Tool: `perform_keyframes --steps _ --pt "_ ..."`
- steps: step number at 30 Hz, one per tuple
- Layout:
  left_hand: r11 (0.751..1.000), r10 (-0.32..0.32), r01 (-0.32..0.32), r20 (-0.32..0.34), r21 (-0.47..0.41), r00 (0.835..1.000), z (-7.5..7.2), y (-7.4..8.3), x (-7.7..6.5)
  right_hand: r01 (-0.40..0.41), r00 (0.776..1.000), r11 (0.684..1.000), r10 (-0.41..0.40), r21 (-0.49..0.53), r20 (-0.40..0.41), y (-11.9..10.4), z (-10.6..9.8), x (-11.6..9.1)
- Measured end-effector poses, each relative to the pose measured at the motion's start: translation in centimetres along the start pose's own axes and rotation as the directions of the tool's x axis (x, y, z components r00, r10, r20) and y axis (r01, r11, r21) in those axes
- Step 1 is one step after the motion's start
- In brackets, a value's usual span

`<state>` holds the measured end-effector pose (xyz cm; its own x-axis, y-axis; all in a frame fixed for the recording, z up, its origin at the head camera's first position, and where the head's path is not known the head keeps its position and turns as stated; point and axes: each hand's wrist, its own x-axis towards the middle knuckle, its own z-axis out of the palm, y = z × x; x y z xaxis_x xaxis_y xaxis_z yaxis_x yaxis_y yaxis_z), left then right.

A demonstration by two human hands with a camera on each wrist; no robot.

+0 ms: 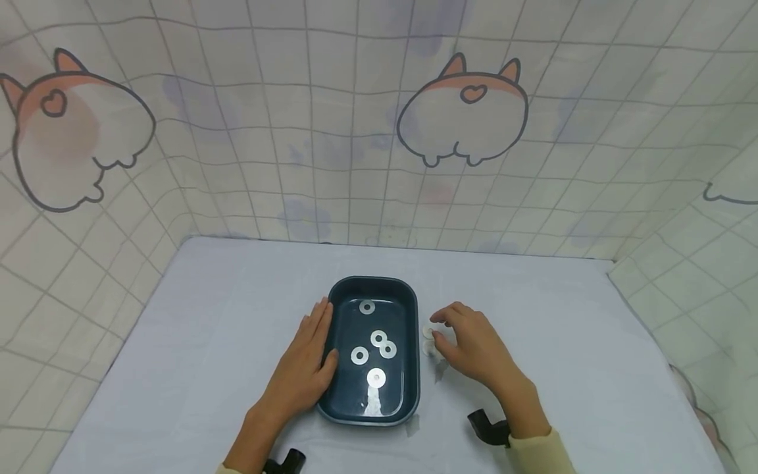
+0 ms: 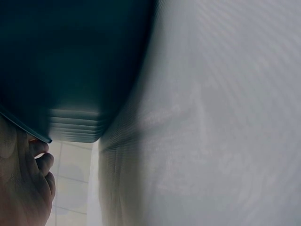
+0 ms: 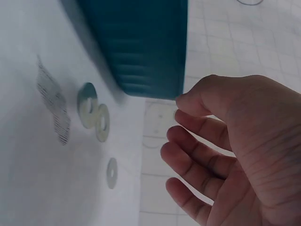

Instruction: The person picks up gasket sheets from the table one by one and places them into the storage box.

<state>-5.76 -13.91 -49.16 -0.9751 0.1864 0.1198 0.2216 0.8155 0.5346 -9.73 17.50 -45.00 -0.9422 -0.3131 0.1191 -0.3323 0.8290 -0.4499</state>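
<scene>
A dark teal tray [image 1: 411, 368] stands on the white-covered table with several flat washers inside, one of them a silver washer [image 1: 376, 378] near its front end. Along the tray's left side lies my left hand [image 1: 303, 365], fingers straight and close together, thumb over the rim. My right hand [image 1: 474, 345] hovers just right of the tray, fingers loosely bent, a gap showing between thumb and forefinger. Below it, three more washers lie on the cloth: a shiny washer [image 3: 84, 109] overlapping a second washer [image 3: 102, 132], and a third washer [image 3: 111, 180] apart from them.
A patch of greyish tape [image 3: 54, 106] lies on the cloth near the loose washers. Another grey patch [image 1: 412, 425] sits by the tray's front right corner. Curtains with a grid print [image 1: 349, 191] hang behind and on both sides of the table [image 1: 237, 309].
</scene>
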Motion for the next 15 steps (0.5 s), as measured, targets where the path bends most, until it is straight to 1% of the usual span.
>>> perform_keyframes --steps 6,10,15 --pt "1.000 0.000 0.000 -0.003 -0.001 1.000 -0.1 0.1 0.1 -0.046 0.999 0.999 0.046 0.015 0.015 0.3 1.4 -0.3" --pt "1.000 0.002 -0.002 -0.011 -0.001 1.000 0.1 0.1 -0.1 -0.072 0.997 0.997 0.071 0.027 0.027 0.2 2.2 -0.4" --pt "1.000 0.004 -0.004 -0.023 0.014 1.000 0.3 0.0 -0.1 -0.105 0.994 0.994 0.104 0.022 0.021 0.0 3.0 -0.6"
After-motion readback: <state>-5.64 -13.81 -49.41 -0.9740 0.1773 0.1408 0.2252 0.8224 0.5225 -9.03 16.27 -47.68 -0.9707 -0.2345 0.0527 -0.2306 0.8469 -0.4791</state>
